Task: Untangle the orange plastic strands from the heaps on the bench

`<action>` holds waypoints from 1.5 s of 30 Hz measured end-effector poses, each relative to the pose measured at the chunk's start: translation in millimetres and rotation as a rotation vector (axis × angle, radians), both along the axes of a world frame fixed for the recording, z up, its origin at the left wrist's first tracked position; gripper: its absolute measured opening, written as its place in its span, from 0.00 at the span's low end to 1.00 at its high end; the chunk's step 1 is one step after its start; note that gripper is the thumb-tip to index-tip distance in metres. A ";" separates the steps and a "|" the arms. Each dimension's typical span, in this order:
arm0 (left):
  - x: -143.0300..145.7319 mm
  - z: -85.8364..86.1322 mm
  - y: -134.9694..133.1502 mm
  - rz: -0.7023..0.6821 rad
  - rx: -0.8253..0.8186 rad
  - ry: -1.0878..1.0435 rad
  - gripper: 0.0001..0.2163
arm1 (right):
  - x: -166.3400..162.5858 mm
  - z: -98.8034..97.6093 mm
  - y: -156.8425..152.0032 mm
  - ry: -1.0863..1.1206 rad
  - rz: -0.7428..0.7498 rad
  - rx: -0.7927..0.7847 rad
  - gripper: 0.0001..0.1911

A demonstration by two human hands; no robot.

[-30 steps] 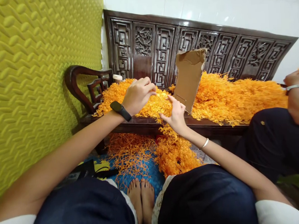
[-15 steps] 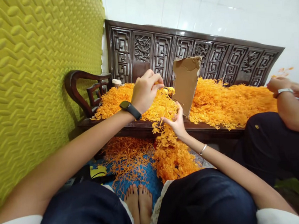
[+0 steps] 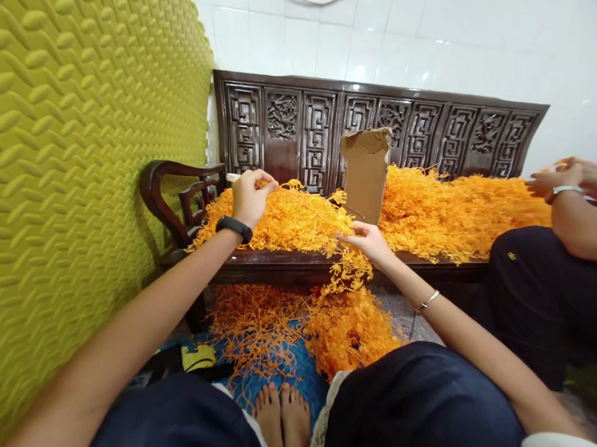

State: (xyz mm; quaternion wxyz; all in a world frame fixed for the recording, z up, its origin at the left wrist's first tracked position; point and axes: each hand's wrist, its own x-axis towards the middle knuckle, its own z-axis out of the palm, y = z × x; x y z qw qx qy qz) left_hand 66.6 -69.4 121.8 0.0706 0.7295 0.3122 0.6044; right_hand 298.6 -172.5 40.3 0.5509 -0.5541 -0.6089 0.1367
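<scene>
My left hand [image 3: 251, 200], with a dark band at the wrist, is raised over the left heap of orange plastic flowers [image 3: 273, 221]. Its thumb and fingertips are pinched on a thin orange flower sprig [image 3: 292, 184] that trails to the right. Lower and further right, my right hand [image 3: 372, 243] has its fingers closed on a cluster of the same flowers [image 3: 346, 229] at the bench's front edge. Below that hand, a tangled strand of flowers [image 3: 350, 271] hangs down to another heap [image 3: 349, 331] on the floor.
A cardboard piece [image 3: 366, 176] stands upright on the dark carved bench [image 3: 261, 265], between the left heap and a long right heap [image 3: 442, 209]. Loose orange stems [image 3: 254, 332] cover the blue floor mat. A co-worker's hands [image 3: 566, 176] are at right. A yellow foam wall [image 3: 98, 127] rises at left.
My left hand has moved left, away from the right hand, drawing the sprig along. My right hand's spread fingers have closed on the flowers. The view has tilted slightly upward.
</scene>
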 end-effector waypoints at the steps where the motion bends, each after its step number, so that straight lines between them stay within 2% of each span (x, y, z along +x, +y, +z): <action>1: 1.0 -1.4 0.5 -0.018 -0.011 -0.006 0.01 | 4.7 2.9 -2.2 0.008 -0.015 0.018 0.21; 5: 4.8 -1.6 3.9 -0.105 -0.098 -0.067 0.02 | 15.1 18.9 -12.4 -0.032 0.058 0.065 0.18; 8: 3.0 1.4 4.4 -0.164 -0.148 -0.089 0.02 | 14.1 31.8 -17.3 0.028 0.112 0.174 0.14; 10: -1.6 4.1 1.2 -0.158 -0.087 -0.028 0.02 | 12.1 37.0 -18.4 0.085 0.075 0.258 0.12; 12: -8.6 6.7 -4.8 -0.086 0.014 0.048 0.02 | 10.8 38.4 -18.6 0.113 0.002 0.338 0.10; 16: -22.3 8.4 -17.5 0.060 0.125 0.076 0.02 | 8.3 35.6 -20.4 -0.001 -0.175 0.515 0.11; 19: -25.2 6.1 -22.6 0.017 0.084 -0.009 0.02 | 2.2 34.6 -23.1 -0.187 -0.231 0.598 0.09; 21: -22.9 4.4 -24.7 -0.107 0.015 -0.104 0.02 | -2.8 34.2 -23.3 -0.289 -0.208 0.624 0.07; 24: -16.1 2.8 -29.9 -0.386 -0.141 -0.221 0.05 | -6.8 31.5 -20.6 -0.389 -0.113 0.563 0.08; 27: -10.3 0.8 -38.2 -0.606 -0.242 -0.276 0.09 | -4.6 27.5 -19.4 -0.433 0.005 0.391 0.12; 30: -7.6 -3.1 -44.2 -0.689 -0.182 -0.322 0.19 | -1.2 26.7 -23.6 -0.470 0.172 0.162 0.29; 32: -6.5 -7.1 -45.3 -0.694 -0.123 -0.332 0.25 | -2.7 28.6 -27.1 -0.448 0.220 0.101 0.36; 33: -5.6 -9.6 -45.4 -0.696 -0.103 -0.325 0.26 | -5.3 29.7 -28.2 -0.406 0.215 0.111 0.35; 37: 2.4 -22.1 -48.9 -0.745 -0.084 -0.247 0.27 | -28.9 32.0 -25.2 -0.226 0.147 0.204 0.21; 40: 9.6 -32.2 -56.8 -0.847 -0.142 -0.169 0.26 | -50.5 30.7 -20.0 -0.273 0.128 0.240 0.21; 43: 11.2 -40.6 -63.4 -0.920 -0.231 -0.064 0.26 | -61.3 29.3 -18.2 -0.336 0.161 0.202 0.18; 45: 8.5 -44.7 -64.0 -0.893 -0.279 -0.026 0.26 | -60.2 28.9 -19.2 -0.312 0.180 0.123 0.14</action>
